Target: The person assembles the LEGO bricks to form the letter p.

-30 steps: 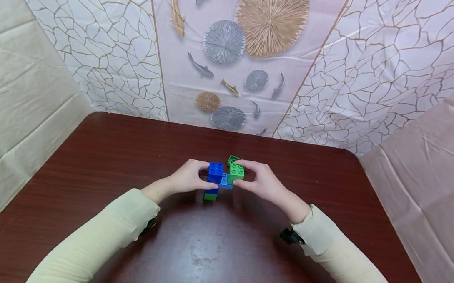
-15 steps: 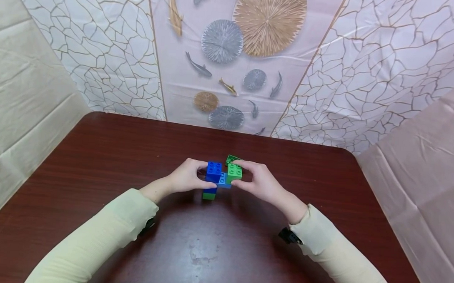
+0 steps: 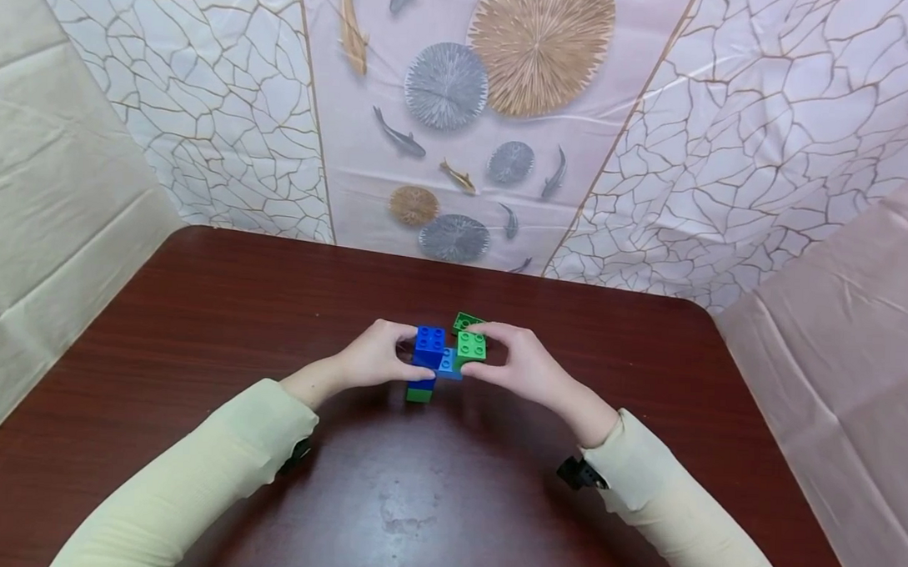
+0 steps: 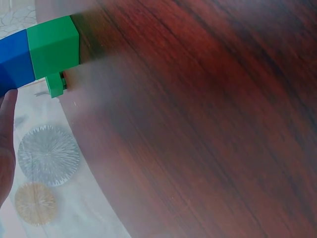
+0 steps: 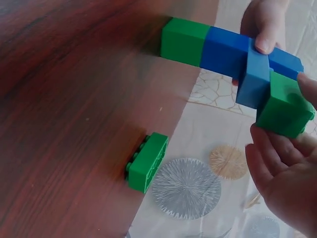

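The fingers of the left hand (image 3: 376, 353) grip a stack of plastic blocks between thumb and fingertips: a square dark-blue studded block (image 3: 430, 341) on top, a light-blue rectangular block (image 3: 448, 363) jutting toward the right fingers, another dark-blue block (image 5: 224, 49) below and a green block (image 5: 184, 42) at the bottom. Those of the right hand (image 3: 526, 363) pinch a bright-green four-studded block (image 3: 471, 346) at the light-blue one's far end. Just beyond the right fingertips, a loose green block (image 5: 147, 162) lies on the dark reddish-brown wood-grain table (image 3: 274, 285), scuffed nearer the person. Past both hands hangs a pale cloth panel (image 3: 382, 197) printed with fish and gold and silver discs, between gold-veined white cloth.
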`<state>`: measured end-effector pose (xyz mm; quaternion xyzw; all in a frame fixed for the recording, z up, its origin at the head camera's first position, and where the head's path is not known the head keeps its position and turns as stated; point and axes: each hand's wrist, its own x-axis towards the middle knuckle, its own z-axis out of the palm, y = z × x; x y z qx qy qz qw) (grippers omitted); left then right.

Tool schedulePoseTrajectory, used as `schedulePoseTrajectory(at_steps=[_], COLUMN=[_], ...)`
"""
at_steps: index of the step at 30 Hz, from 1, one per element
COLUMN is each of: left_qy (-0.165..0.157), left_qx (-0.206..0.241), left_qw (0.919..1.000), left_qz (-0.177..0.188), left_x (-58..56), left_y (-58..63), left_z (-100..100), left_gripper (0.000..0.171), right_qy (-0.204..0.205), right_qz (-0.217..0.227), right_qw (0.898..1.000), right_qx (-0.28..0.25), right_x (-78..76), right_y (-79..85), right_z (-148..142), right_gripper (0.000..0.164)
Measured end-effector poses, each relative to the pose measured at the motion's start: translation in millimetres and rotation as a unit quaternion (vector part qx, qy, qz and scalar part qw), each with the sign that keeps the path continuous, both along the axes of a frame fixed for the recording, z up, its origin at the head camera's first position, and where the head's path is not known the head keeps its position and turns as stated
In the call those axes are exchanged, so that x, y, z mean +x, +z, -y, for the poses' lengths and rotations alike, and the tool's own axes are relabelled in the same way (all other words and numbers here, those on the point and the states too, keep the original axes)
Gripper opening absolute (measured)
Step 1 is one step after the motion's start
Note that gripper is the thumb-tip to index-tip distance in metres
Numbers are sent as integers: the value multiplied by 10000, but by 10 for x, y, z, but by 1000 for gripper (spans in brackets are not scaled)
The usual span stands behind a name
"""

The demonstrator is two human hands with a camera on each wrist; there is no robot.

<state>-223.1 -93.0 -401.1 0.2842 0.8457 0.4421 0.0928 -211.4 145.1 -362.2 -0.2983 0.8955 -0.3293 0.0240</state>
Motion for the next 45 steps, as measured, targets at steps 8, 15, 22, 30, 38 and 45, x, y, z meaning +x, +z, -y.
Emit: schedulePoseTrajectory(at_steps=[8,15,22,30,38,45], left_qy=[-30,17,61,111,175,235], left_qx=[54,52,-47,-34,-23,-26], left_qw=[10000,10000,10000,9999,9998,9997], left_qz=[-15,-21,-37,-27,77,108], left_x=[8,6,-3,-12,-9,-1], left_y=[7,-10,-27,-46,-46,-42], left_z=[-3,9,39,14,-18,-24], left_gripper=[36,35,35,36,39,37], right_qy=[12,66,40,45,453,-67], right_qz=[-8,-168,-238,226,837,1063], right_qw=[9993,9991,9993,9982,9954,9943], right_qx=[-375,-390,-278,-553,49,-34], right_x=[-18,8,-9,-44,-137,-382], right_y=[6,16,5,-60,13,-71], right_z=[44,76,105,64,-125,-310], right_gripper=[39,39,41,42,61,60])
